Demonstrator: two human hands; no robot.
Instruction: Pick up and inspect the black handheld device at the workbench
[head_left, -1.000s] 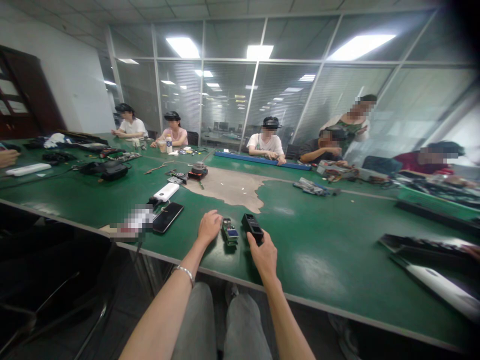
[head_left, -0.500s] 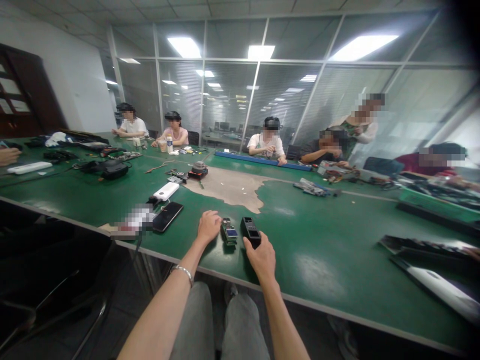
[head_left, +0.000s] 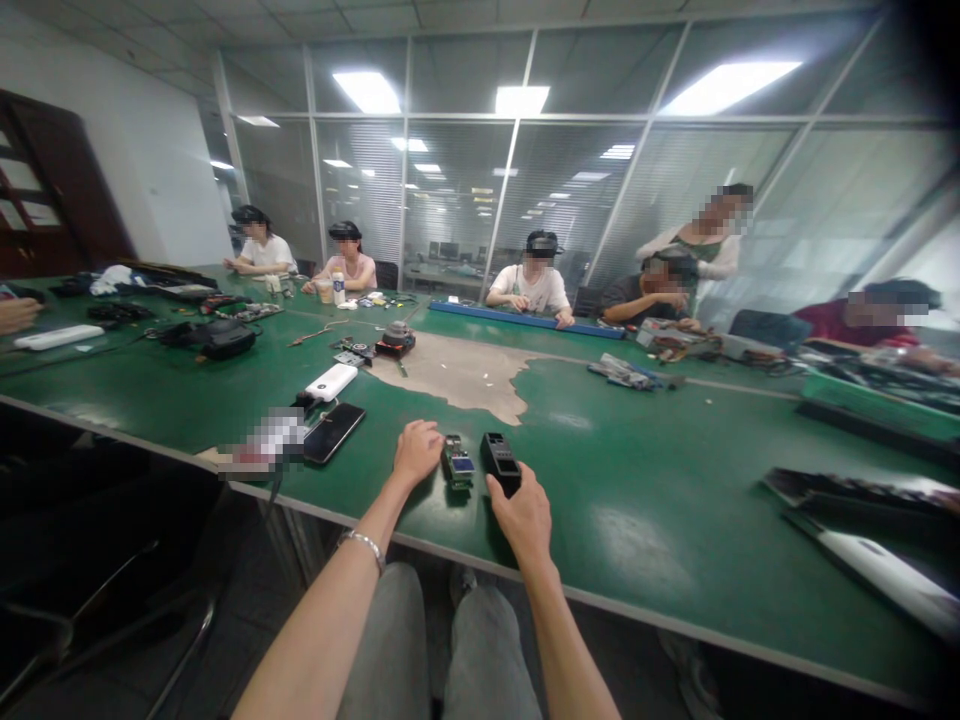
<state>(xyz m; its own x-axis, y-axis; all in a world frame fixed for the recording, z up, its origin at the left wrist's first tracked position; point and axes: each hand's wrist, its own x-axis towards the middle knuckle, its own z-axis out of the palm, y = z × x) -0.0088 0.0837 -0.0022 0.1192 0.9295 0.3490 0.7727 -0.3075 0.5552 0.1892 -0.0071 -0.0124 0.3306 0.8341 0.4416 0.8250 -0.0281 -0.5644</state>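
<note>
My right hand (head_left: 523, 505) is wrapped round the near end of a black plastic housing (head_left: 496, 455), a long narrow case with rectangular cut-outs in its top. To the left of it, a green circuit board assembly (head_left: 458, 467) with a small bluish screen sits on the green table. My left hand (head_left: 418, 450) rests on the table just left of the board, holding nothing, its fingers loosely stretched out towards it. Whether the fingertips touch the board, I cannot tell.
A black smartphone (head_left: 334, 434) and a white power bank (head_left: 331, 382) lie to the left. Ahead are a brown sheet (head_left: 457, 375) and a dark round-topped part (head_left: 394, 339). Pliers-like tools (head_left: 624, 372) lie right of it. A green basket (head_left: 877, 396) stands far right. Several people sit opposite.
My hands, the housing and the circuit board stay as they were. Across the table, the standing person has shifted left and a seated person's hand has moved.
</note>
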